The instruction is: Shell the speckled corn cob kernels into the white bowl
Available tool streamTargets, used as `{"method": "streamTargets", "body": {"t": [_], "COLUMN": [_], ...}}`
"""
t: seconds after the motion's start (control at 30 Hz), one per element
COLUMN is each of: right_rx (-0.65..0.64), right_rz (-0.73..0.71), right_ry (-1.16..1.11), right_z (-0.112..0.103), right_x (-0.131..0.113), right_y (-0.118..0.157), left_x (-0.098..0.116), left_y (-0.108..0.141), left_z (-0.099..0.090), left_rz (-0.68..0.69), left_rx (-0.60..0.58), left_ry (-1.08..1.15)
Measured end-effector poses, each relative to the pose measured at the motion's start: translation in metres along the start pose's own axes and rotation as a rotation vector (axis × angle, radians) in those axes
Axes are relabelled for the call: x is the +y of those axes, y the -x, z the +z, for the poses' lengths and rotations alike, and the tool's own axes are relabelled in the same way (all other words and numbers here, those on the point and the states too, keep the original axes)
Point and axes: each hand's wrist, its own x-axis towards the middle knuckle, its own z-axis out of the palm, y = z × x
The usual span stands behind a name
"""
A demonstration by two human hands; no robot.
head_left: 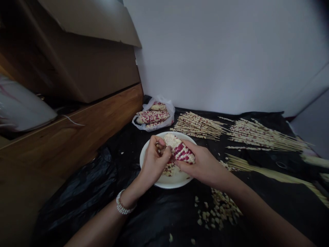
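Observation:
My right hand (202,159) is wrapped round a corn cob (184,152) with cream and dark red kernels, held at a tilt over a white bowl (171,185). My left hand (155,162) is closed in a pinch against the cob's left side. What sits between its thumb and fingers, if anything, is too small to make out. Loose kernels (168,169) lie in the bowl below the cob. Part of the bowl is hidden behind both hands.
Behind the bowl, a plastic bag (170,109) holds several corn cobs (153,117). To the right lie kernel-threaded sticks (199,125), more of them (253,133), and bare sticks (264,170). Scattered kernels (218,211) dot the black sheet (154,219). A wooden board (102,118) borders the left.

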Motion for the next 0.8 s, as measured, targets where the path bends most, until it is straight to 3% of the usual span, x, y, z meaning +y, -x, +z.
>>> {"method": "streamTargets", "body": {"t": [0.23, 0.43, 0.63, 0.8], "right_rx": [-0.004, 0.008, 0.016, 0.048], "right_rz": [0.026, -0.007, -0.004, -0.060], "right_ry": [0.023, 0.055, 0.058, 0.126], "right_z": [-0.0016, 0.0012, 0.0010, 0.0064], "right_x": [0.0005, 0.0010, 0.0024, 0.0014], "right_y": [-0.0013, -0.0012, -0.0021, -0.0011], "left_x": [-0.0004, 0.0032, 0.0053, 0.0040], "left_y": [0.0022, 0.0010, 0.0024, -0.0003], "left_z": [-0.0041, 0.0002, -0.0014, 0.0023], "left_rz": [-0.024, -0.041, -0.077, -0.076], "left_rx": [-0.086, -0.022, -0.074, 0.003], "left_ry": [0.058, 0.029, 0.097, 0.042]}}
